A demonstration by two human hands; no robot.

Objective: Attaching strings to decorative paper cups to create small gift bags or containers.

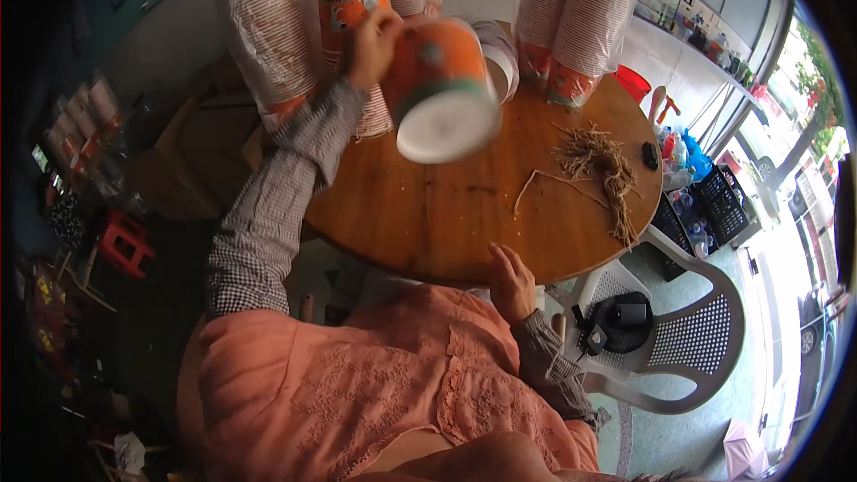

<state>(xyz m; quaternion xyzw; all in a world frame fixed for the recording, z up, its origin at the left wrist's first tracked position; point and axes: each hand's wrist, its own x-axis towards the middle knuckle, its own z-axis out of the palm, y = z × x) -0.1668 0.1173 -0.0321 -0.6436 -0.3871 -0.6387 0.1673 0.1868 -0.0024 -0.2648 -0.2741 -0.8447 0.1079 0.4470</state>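
My left hand (373, 46) is raised over the back of the round table, its fingers closed at the edge of a large orange and green paper cup (437, 62). The cup is tilted and smeared by motion, with its white round end (446, 127) turned toward me. Behind my left hand, a similar orange paper cup (344, 13) tops a nested stack (373, 116). Close to the table's front edge, my right hand (513, 286) has its fingers stretched out and holds nothing.
Tall plastic-wrapped cup stacks (598, 18) line the back of the wooden table (428, 214). A bundle of tan strings (603, 165) lies on its right side, near a small black object (650, 156). A grey plastic chair (692, 339) stands at the right, and cardboard boxes (192, 156) at the left.
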